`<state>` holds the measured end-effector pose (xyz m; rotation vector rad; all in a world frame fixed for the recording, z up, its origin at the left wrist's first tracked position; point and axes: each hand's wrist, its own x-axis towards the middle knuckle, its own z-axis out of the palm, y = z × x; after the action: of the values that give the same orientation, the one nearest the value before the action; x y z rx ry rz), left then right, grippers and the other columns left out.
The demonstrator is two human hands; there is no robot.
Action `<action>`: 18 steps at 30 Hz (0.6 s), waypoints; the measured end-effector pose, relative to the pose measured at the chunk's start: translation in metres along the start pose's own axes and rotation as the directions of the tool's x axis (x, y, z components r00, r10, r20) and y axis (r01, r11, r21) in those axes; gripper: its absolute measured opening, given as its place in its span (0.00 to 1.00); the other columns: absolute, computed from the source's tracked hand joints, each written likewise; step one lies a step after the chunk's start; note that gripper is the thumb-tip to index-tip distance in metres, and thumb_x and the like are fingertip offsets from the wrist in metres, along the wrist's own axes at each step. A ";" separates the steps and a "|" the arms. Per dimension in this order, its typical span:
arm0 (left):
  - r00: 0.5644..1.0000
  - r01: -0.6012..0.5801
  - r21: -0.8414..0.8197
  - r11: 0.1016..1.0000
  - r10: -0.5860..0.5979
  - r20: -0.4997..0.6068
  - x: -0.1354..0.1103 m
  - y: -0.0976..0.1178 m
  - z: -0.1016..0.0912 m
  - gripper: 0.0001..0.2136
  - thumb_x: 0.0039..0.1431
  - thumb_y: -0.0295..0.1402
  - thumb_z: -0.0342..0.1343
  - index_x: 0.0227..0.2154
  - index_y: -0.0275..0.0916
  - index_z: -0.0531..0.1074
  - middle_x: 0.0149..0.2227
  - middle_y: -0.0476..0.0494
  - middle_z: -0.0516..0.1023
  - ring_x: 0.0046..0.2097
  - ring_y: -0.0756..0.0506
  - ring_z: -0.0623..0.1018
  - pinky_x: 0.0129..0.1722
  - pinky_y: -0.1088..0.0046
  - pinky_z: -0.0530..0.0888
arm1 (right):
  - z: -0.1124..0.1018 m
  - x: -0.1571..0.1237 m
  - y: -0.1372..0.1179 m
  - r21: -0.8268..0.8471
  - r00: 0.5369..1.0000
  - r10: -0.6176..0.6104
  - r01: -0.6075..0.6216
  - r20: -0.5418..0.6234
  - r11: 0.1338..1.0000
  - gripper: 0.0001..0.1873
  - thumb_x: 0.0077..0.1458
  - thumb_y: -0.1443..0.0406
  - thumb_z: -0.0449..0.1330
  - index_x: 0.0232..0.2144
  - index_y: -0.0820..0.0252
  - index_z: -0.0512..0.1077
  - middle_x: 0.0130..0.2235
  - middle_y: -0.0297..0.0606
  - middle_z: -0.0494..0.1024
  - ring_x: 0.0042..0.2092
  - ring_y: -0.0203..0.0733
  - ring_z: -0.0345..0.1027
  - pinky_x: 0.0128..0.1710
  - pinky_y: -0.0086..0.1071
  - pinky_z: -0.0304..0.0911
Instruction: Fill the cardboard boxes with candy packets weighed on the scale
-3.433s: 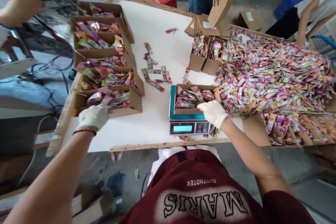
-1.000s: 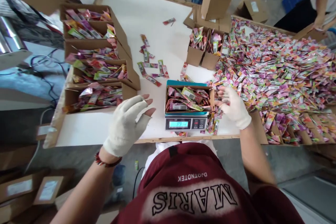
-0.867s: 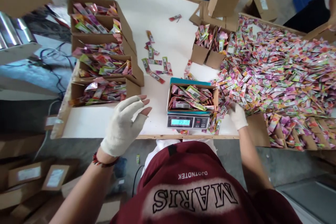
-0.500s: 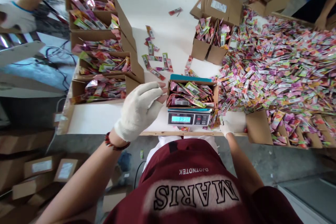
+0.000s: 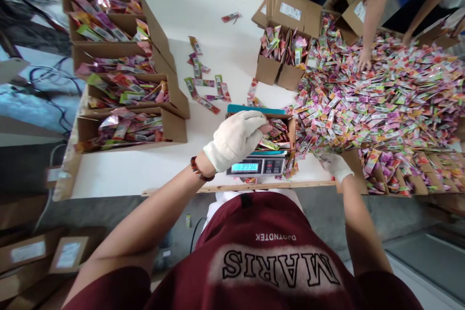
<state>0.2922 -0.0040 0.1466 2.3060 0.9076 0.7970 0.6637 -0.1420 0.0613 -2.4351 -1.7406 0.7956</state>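
Note:
On a digital scale (image 5: 241, 168) with a lit display and a teal platform stands an open cardboard box (image 5: 292, 131) full of small colourful sachets (image 5: 279, 131). Over its left half reaches my left hand (image 5: 238, 138), in a white glove with bare fingertips. Its fingers are extended and slightly curved at the sachets, and I see nothing held in them. My right hand (image 5: 336, 165), gloved too, is at the near edge of the big sachet pile (image 5: 363, 101), right of the scale. Its fingers are blurred among the packets, so their grip is unclear.
Filled cardboard boxes (image 5: 174, 128) line the table's left side. Two more filled boxes (image 5: 268, 70) stand behind the scale, and several filled boxes (image 5: 350, 167) line the near right edge. Loose sachets (image 5: 207, 104) lie mid-table. A co-worker's hand (image 5: 364, 60) touches the pile.
My left hand has moved right, from beside the box to over its sachets. My right hand has moved from the table edge up to the pile. A co-worker's hand has come down onto the pile.

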 end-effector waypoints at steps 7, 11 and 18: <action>0.998 0.051 0.006 0.999 -0.051 0.042 0.002 0.003 0.005 0.18 0.72 0.39 0.45 0.39 0.36 0.79 0.44 0.38 0.82 0.47 0.42 0.81 0.51 0.64 0.77 | -0.031 0.000 -0.013 0.136 0.992 -0.111 0.117 -0.052 0.984 0.15 0.57 0.67 0.56 0.40 0.60 0.81 0.40 0.42 0.84 0.42 0.46 0.77 0.45 0.34 0.71; 0.990 0.077 -0.017 0.997 -0.079 -0.120 -0.002 0.005 -0.001 0.19 0.74 0.40 0.43 0.43 0.36 0.77 0.49 0.35 0.80 0.49 0.41 0.80 0.52 0.62 0.77 | -0.052 -0.008 -0.091 0.099 0.868 -0.406 0.448 -0.286 0.888 0.13 0.62 0.59 0.59 0.43 0.56 0.81 0.44 0.43 0.82 0.47 0.49 0.75 0.52 0.40 0.69; 0.999 -0.014 0.070 0.997 0.011 0.038 -0.006 0.012 0.028 0.16 0.70 0.43 0.50 0.47 0.37 0.76 0.50 0.33 0.79 0.52 0.38 0.78 0.53 0.57 0.76 | -0.063 -0.014 -0.022 -0.033 0.910 -0.036 0.025 -0.413 0.999 0.30 0.62 0.51 0.56 0.60 0.63 0.73 0.53 0.56 0.78 0.51 0.56 0.74 0.55 0.48 0.69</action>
<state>0.3123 -0.0228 0.1332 2.3810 0.9189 0.7349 0.6683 -0.1305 0.1281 -2.3595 -1.6236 0.2230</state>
